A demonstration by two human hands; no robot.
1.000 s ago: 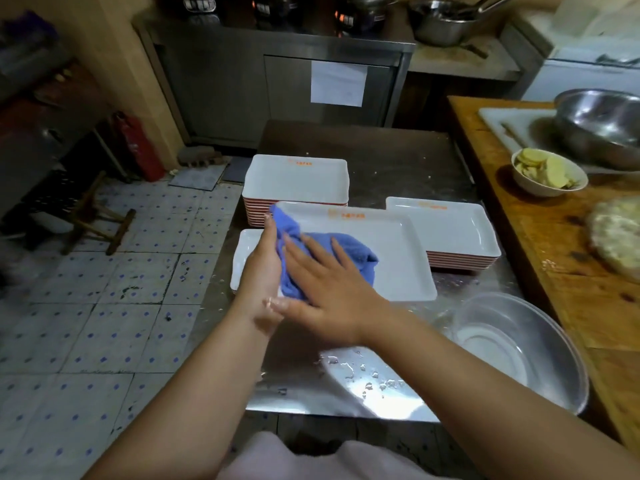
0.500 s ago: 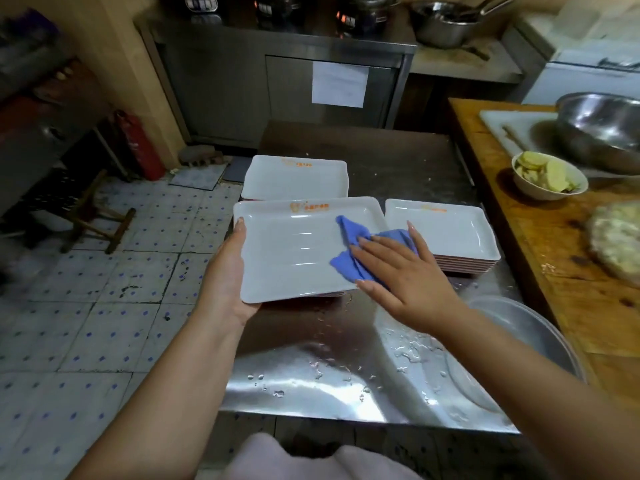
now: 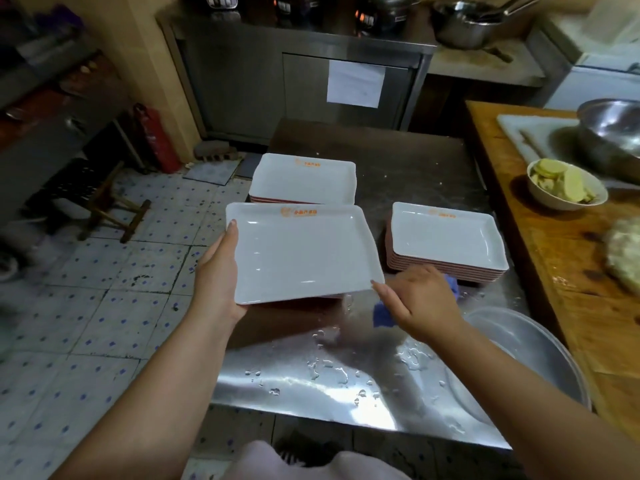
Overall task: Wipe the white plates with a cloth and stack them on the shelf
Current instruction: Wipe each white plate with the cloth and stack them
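Observation:
My left hand [image 3: 216, 271] grips the left edge of a white rectangular plate [image 3: 301, 251] with an orange logo, held a little above the wet steel table [image 3: 311, 375]. My right hand [image 3: 420, 299] is at the plate's near right corner, off its surface, and presses the blue cloth [image 3: 382, 315] under its palm; only bits of cloth show. A stack of white plates [image 3: 304, 178] stands behind the held plate. Another stack [image 3: 446, 237] stands to its right.
A steel basin [image 3: 526, 355] sits at the table's near right corner. On the wooden counter [image 3: 571, 258] to the right are a bowl of sliced food [image 3: 566, 188] and a large metal bowl [image 3: 613, 129]. A steel cabinet [image 3: 298, 81] stands behind; a wooden stool [image 3: 114, 206] is on the tiled floor.
My right hand has swept the cloth from the plate's left side across to the right and off its near right corner. The plate's surface is now bare, and my left hand still holds it.

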